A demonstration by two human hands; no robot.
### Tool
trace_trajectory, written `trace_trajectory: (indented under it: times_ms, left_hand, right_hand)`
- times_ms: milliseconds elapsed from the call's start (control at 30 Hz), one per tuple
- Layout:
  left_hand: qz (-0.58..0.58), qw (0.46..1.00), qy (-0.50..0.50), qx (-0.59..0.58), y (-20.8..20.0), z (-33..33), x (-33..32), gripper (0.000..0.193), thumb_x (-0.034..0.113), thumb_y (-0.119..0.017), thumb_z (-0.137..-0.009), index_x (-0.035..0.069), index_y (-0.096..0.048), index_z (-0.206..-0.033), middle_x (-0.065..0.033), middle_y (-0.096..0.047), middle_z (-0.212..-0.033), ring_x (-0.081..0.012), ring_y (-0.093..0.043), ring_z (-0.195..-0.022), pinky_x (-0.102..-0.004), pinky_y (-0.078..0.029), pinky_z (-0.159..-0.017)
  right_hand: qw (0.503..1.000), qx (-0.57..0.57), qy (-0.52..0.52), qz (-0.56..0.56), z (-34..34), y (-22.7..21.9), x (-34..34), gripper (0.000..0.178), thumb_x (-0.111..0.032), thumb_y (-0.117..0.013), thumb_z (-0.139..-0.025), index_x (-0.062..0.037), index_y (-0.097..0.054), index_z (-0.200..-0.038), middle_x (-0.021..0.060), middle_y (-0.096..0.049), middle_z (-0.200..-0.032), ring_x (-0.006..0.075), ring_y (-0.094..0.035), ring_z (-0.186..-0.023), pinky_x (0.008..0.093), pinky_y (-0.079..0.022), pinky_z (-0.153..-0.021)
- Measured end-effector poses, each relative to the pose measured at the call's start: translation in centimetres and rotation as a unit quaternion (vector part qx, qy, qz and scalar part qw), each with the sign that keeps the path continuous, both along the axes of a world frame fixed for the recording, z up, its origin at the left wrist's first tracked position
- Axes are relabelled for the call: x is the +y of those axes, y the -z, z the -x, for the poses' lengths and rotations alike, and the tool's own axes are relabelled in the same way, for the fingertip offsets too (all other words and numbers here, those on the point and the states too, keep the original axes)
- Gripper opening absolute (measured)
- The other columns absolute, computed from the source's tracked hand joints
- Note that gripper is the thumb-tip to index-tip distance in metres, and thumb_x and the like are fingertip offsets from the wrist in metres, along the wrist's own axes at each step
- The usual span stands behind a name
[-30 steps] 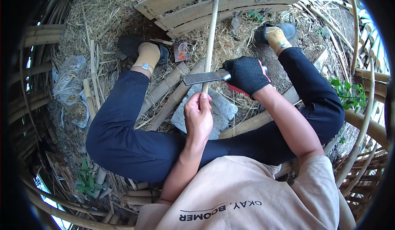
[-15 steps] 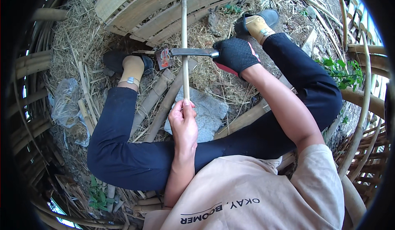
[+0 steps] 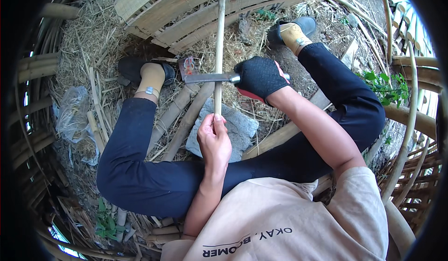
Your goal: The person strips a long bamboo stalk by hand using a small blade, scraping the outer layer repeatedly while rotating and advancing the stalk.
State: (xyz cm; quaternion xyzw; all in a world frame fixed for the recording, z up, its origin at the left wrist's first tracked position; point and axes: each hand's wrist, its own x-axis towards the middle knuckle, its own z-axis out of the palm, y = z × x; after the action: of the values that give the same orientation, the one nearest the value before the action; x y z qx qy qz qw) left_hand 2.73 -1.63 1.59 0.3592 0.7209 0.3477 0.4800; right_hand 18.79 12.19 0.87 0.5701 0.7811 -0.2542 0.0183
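My bare left hand [image 3: 215,139] is closed around the near end of a pale bamboo stick [image 3: 220,37], thumb on top. The stick points away from me, and its far part lies over a wooden slat panel. My right hand [image 3: 261,78], in a black and red glove, grips the handle of a knife [image 3: 207,78]. The knife's long dark blade crosses the stick at nearly a right angle, a little beyond my left fingers. Whether its edge bites into the stick cannot be made out. Most of the handle is hidden inside the glove.
A flat grey stone [image 3: 233,144] lies beneath my left hand. The slat panel [image 3: 200,18] stands ahead. A small reddish wrapper [image 3: 188,65], bamboo pieces [image 3: 189,116] and straw cover the ground between my feet. A clear plastic bag [image 3: 73,114] is at the left; bamboo poles [image 3: 413,118] rise at the right.
My right hand has drawn the knife toward me along the stick, nearer my left hand. The stick and my left hand have shifted slightly right.
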Motion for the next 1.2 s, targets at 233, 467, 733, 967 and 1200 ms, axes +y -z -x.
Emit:
trace_trajectory:
  times_ms: [233,467,733,967,1200]
  left_hand:
    - [0.007,1.000,-0.004,-0.015,0.5,0.3,-0.1,0.027,0.015,-0.049,-0.106,0.002,-0.058,-0.084,0.0034,-0.045,-0.063,-0.0040,-0.039,-0.055,-0.0266,-0.031,-0.050]
    - [0.007,0.997,-0.017,-0.070,0.3,-0.2,0.1,0.026,0.015,-0.048,-0.108,0.004,-0.057,-0.086,0.0064,-0.041,-0.063,-0.0017,-0.034,-0.053,-0.0242,-0.025,-0.047]
    - [0.017,0.997,-0.019,-0.079,0.3,0.2,-0.1,0.027,0.018,-0.047,-0.109,0.004,-0.057,-0.087,0.0069,-0.041,-0.064,-0.0013,-0.033,-0.054,-0.0239,-0.025,-0.048]
    - [0.010,0.996,-0.007,-0.091,0.7,1.4,-0.5,0.027,0.025,-0.046,-0.110,0.010,-0.056,-0.090,0.0088,-0.040,-0.062,0.0000,-0.029,-0.047,-0.0207,-0.021,-0.040]
    - [0.060,0.981,-0.013,-0.184,-0.7,2.3,-0.5,0.026,0.027,-0.044,-0.110,0.011,-0.052,-0.091,0.0101,-0.035,-0.061,0.0009,-0.026,-0.046,-0.0201,-0.020,-0.040]
  right_hand:
    - [0.999,0.006,0.018,-0.032,-0.5,1.3,2.5,0.017,-0.027,-0.066,-0.079,-0.0138,-0.075,-0.086,0.0164,-0.072,-0.080,0.0365,-0.072,-0.079,0.0474,-0.057,-0.075]
    - [0.998,-0.016,0.035,-0.042,-1.1,1.1,2.7,0.017,-0.026,-0.066,-0.078,-0.0151,-0.076,-0.086,0.0153,-0.072,-0.080,0.0350,-0.072,-0.081,0.0462,-0.057,-0.075]
    - [0.998,-0.016,0.033,-0.055,-1.0,0.9,2.8,0.017,-0.026,-0.065,-0.079,-0.0166,-0.076,-0.086,0.0142,-0.073,-0.080,0.0344,-0.073,-0.080,0.0460,-0.058,-0.074]
    - [0.998,-0.020,0.025,-0.045,-0.9,0.1,2.9,0.017,-0.026,-0.064,-0.079,-0.0176,-0.076,-0.088,0.0143,-0.073,-0.080,0.0345,-0.073,-0.080,0.0460,-0.058,-0.073]
    - [0.998,-0.024,-0.044,-0.033,-0.4,-2.1,-0.1,0.017,-0.024,-0.064,-0.079,-0.0152,-0.076,-0.088,0.0152,-0.072,-0.077,0.0347,-0.073,-0.077,0.0465,-0.057,-0.072]
